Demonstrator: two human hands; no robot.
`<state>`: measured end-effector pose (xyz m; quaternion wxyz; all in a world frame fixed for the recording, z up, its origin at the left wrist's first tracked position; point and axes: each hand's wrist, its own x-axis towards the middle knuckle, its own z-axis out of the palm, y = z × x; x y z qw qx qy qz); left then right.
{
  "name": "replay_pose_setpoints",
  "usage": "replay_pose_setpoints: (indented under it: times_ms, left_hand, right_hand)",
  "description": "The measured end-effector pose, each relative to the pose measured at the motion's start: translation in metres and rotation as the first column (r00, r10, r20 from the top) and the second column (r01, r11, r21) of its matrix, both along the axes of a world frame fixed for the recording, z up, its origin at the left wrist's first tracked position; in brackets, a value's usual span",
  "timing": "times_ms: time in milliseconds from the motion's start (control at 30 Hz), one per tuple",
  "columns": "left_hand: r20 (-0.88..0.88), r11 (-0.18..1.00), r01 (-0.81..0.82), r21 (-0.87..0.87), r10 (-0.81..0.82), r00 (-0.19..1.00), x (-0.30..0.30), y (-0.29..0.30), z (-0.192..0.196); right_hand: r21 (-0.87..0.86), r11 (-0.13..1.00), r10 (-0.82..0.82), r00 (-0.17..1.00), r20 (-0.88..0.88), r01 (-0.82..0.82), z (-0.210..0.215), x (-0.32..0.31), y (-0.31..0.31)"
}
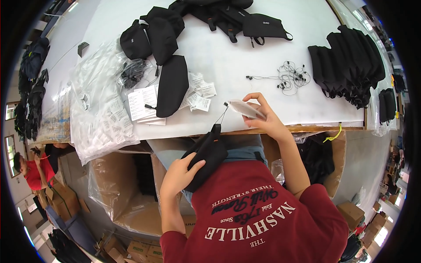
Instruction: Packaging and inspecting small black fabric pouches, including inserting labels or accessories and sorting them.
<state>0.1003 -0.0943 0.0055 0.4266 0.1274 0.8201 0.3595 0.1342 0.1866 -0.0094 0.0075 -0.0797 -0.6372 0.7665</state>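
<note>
My left hand point(177, 173) is closed on a small black fabric pouch point(208, 154), held against my lap below the table's front edge. A thin black cord point(222, 115) runs from the loop at the pouch's top up to a white paper tag point(246, 109). That tag is pinched between the thumb and fingers of my right hand point(268, 119), just over the table edge. To the left of the tag, a finished-looking black pouch point(173, 87) lies across printed white slips point(147, 105) and loose paper tags point(201, 94).
Clear plastic bags point(98, 96) are heaped at the table's left. More black pouches point(219, 17) lie along the back. Tag cords point(289, 78) form a tangle right of centre, beside a row of stacked black pouches point(348, 63). Cardboard boxes point(116, 184) stand under the table.
</note>
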Motion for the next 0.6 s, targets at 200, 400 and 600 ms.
replay_pose_setpoints:
  times_ms: [200, 400, 600]
  left_hand:
    - [-0.047, 0.995, -0.08, 0.053, 0.082, 0.996, 0.01, -0.014, 0.005]
    - [0.064, 0.973, -0.017, 0.228, 0.002, 0.998, 0.017, -0.002, 0.017]
    - [0.222, 0.928, 0.191, 0.321, -0.27, 0.937, 0.019, 0.015, 0.017]
  right_hand:
    - [0.092, 0.995, 0.009, 0.982, 0.191, -0.027, -0.009, 0.0, 0.029]
    - [-0.716, 0.583, -0.352, 0.913, 0.204, 0.385, -0.027, -0.012, 0.011]
    - [-0.876, 0.469, -0.094, 0.993, 0.074, 0.109, -0.017, -0.018, -0.032]
